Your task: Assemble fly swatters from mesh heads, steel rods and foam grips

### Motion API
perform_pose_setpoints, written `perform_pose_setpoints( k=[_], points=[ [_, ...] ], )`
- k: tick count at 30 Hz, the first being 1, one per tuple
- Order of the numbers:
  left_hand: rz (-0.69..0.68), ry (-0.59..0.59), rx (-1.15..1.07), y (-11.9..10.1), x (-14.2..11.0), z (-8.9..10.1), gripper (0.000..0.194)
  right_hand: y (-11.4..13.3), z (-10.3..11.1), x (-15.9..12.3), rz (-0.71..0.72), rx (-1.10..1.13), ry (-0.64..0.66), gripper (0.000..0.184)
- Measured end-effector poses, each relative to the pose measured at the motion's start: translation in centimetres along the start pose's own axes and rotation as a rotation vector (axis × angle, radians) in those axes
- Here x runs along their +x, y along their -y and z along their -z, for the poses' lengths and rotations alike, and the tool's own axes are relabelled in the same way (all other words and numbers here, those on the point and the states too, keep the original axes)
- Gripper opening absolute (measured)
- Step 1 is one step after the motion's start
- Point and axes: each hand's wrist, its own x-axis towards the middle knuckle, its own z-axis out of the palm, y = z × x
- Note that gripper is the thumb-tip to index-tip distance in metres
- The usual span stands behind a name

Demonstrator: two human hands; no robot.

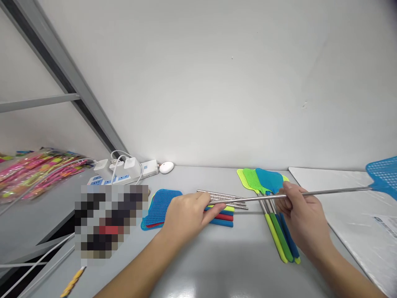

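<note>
Both hands hold one fly swatter stretched across the table: a thin steel rod (328, 191) ending in a blue mesh head (383, 174) at the far right. My left hand (189, 213) grips its handle end, fingers curled round it. My right hand (297, 209) pinches the rod near its middle. Under my left hand lie several steel rods (221, 194), coloured handles (223, 218) and a stack of loose mesh heads (159, 205), the top one blue. Beneath my right hand lie several finished swatters (263, 180) with green, yellow and blue heads and handles.
A white power strip (124, 174) with plugged chargers and a white oval object (166, 167) sit by the wall. Pink packaged goods (37, 171) lie at left. A clear plastic sheet (350, 207) covers the right. A blurred patch (108, 219) hides something on the table's left.
</note>
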Motion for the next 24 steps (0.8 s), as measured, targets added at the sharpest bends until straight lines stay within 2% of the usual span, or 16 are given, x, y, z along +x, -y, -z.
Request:
perform_pose_setpoints(
  k=[4,6,11,14,16,20,24],
  points=[
    [-0.019,0.008,0.024,-0.3,-0.2,-0.3,0.055,-0.1,-0.5,-0.3,-0.016,0.066,-0.054,0.047],
    [-0.035,-0.012,0.026,-0.9,-0.4,-0.4,0.056,-0.2,-1.0,-1.0,-0.026,0.020,-0.034,0.048],
    [-0.149,-0.097,-0.077,-3.6,-1.3,-0.3,0.055,-0.1,-2.9,-4.1,-0.020,-0.210,0.298,0.053],
    [-0.165,-0.124,-0.118,-4.4,-1.6,-0.1,0.053,0.4,-3.4,-5.0,-0.012,-0.231,0.370,0.053],
    [-0.165,-0.128,-0.117,-4.2,-1.5,-0.1,0.052,0.4,-3.2,-4.9,-0.014,-0.230,0.397,0.053],
    [-0.126,-0.093,-0.082,-2.4,-0.9,-0.1,0.051,-0.5,-2.4,-4.0,-0.048,-0.184,0.376,0.054],
    [-0.029,-0.051,-0.045,0.0,-0.1,0.1,0.050,-0.9,-1.7,-2.2,-0.156,0.096,0.199,0.054]
  ],
)
